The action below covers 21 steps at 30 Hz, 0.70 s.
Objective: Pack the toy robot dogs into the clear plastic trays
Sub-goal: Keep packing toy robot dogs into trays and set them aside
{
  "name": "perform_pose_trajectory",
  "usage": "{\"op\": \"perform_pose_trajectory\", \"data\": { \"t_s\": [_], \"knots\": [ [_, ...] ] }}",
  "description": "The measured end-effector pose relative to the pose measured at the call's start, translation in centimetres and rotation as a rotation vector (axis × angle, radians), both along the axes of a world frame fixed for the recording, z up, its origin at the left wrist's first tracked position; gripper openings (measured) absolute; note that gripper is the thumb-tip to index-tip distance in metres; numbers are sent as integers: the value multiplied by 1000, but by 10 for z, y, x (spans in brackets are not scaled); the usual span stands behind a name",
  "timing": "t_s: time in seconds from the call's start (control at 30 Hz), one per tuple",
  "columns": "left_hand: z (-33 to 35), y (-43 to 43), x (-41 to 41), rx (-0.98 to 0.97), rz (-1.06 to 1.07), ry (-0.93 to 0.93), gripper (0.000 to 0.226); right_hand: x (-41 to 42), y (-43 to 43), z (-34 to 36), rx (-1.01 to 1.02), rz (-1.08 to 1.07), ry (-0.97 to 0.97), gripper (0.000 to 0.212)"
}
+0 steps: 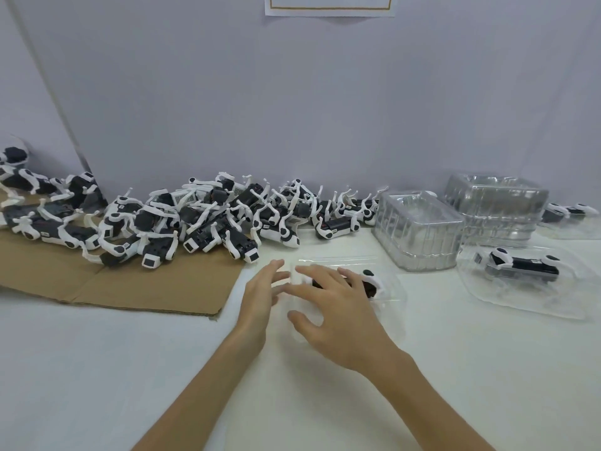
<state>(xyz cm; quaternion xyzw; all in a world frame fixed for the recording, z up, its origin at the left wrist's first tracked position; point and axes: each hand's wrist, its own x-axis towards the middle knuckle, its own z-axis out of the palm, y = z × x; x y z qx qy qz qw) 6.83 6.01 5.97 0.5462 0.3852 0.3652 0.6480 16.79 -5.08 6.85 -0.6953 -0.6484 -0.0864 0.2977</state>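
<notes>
Spread wide over a black-and-white plastic toy robot dog (371,285) in a clear moulded tray (395,305): right hand (338,314); alongside, straight-fingered, left hand (260,297).

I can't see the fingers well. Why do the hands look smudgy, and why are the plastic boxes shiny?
Head view: the bare left hand and bare right hand are blurred at the fingertips, likely from motion; the stacked clear plastic trays catch white glare.
</notes>
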Motion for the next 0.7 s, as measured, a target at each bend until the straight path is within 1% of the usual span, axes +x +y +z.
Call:
{"op": "perform_pose_trajectory", "data": {
  "t_s": [0.07, 0.2, 0.27, 0.3, 0.33, 0.37, 0.4, 0.43, 0.47, 0.5, 0.53, 0.57, 0.63, 0.7],
  "knots": [
    [0, 0, 1, -22, -77, -7, 35, 8, 1, -6, -96, -118, -32, 35],
    [-4, -4, 6, 6, -80, 29, 33, 29, -1, 0, -123, -377, -48, 35],
    [-5, -5, 6, -8, -64, 16, 30, 38, -5, 5, -88, -485, -36, 43],
    [-4, -5, 6, -17, -49, 6, 29, 38, -6, 7, -8, -482, 10, 49],
    [-4, -5, 6, -28, -27, -4, 27, 34, -5, 9, 97, -409, 99, 54],
    [-4, -5, 6, -41, 0, -15, 25, 27, -3, 11, 181, -268, 239, 58],
    [-4, -5, 6, -53, 30, -28, 23, 16, 0, 10, 197, -96, 422, 62],
    [-4, -6, 6, -59, 58, -39, 22, 5, 5, 10, 144, 47, 610, 64],
    [-3, -6, 5, -62, 77, -42, 22, -3, 11, 7, 45, 122, 766, 66],
    [-3, -5, 5, -68, 89, -45, 22, -5, 19, 4, -57, 110, 888, 69],
    [-3, -4, 4, -79, 96, -49, 22, -2, 26, 3, -120, 34, 981, 71],
    [-3, -4, 4, -93, 99, -52, 22, 6, 31, 1, -117, -68, 1053, 71],
    [-2, -3, 4, -109, 96, -44, 20, 28, 31, -2, 1, -252, 1144, 68],
    [-2, -6, 5, -94, 90, -26, 20, 51, 29, -5, 99, -394, 1175, 64]
  ]
}}
